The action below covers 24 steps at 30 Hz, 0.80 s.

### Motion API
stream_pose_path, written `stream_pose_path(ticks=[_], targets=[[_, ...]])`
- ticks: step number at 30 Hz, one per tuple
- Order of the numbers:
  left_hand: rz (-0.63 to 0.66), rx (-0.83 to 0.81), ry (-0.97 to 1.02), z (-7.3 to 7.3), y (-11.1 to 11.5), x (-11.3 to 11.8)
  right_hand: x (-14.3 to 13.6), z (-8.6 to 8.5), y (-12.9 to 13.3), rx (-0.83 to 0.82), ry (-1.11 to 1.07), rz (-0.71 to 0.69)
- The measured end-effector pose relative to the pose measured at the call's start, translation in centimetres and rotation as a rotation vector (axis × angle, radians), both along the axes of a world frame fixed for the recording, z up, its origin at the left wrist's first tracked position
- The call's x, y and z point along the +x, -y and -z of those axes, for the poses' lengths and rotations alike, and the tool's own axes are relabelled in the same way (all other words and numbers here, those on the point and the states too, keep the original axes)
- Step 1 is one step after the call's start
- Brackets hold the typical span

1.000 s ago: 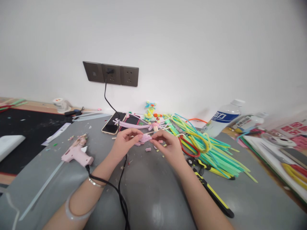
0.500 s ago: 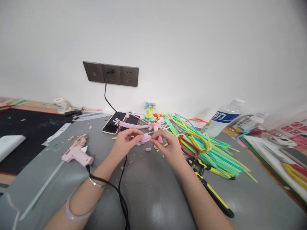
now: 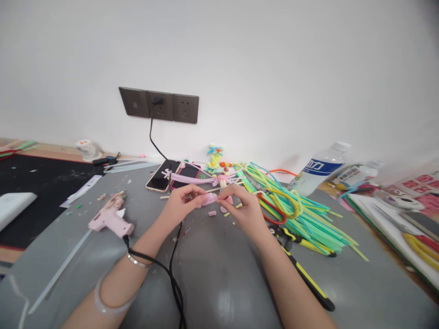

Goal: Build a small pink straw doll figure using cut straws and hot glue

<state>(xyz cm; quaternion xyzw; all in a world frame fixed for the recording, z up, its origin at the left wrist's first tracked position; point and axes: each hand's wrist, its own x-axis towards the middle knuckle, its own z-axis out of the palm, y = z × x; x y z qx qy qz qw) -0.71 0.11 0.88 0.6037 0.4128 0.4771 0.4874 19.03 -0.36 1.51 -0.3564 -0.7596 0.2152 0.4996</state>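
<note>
Between my two hands is a small pink fuzzy piece (image 3: pixel 209 198), which looks like bent pipe cleaner. My left hand (image 3: pixel 185 201) pinches its left side with thumb and forefinger. At its right end, the fingertips of my right hand (image 3: pixel 238 204) are pressed together on it. Just behind lies a pink pipe-cleaner figure (image 3: pixel 222 179) with long lilac stems (image 3: pixel 192 178) reaching left. A short pink offcut (image 3: pixel 212 213) rests on the grey mat in front of my fingers. Fine details of the held piece are partly covered by my fingers.
A pink glue gun (image 3: pixel 111 219) lies left, its black cable (image 3: pixel 173 278) running under my left arm. Phones (image 3: pixel 163 176) lie behind. To the right are a heap of green and yellow pipe cleaners (image 3: pixel 308 224), yellow-black pliers (image 3: pixel 308 278) and a bottle (image 3: pixel 320 169).
The pink piece has turned slightly and looks more rounded between my fingers. Both hands keep almost the same place and grip.
</note>
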Motion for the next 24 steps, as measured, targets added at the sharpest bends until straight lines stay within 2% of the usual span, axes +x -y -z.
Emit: stream_pose_path(ticks=[8, 24], targets=[[0.016, -0.020, -0.024, -0.22, 0.03, 0.01, 0.12, -0.17, 0.06, 0.021, 0.032, -0.007], [0.057, -0.034, -0.061, 0.25, -0.07, -0.20, 0.18, -0.31, -0.03, 0.071, 0.054, -0.011]])
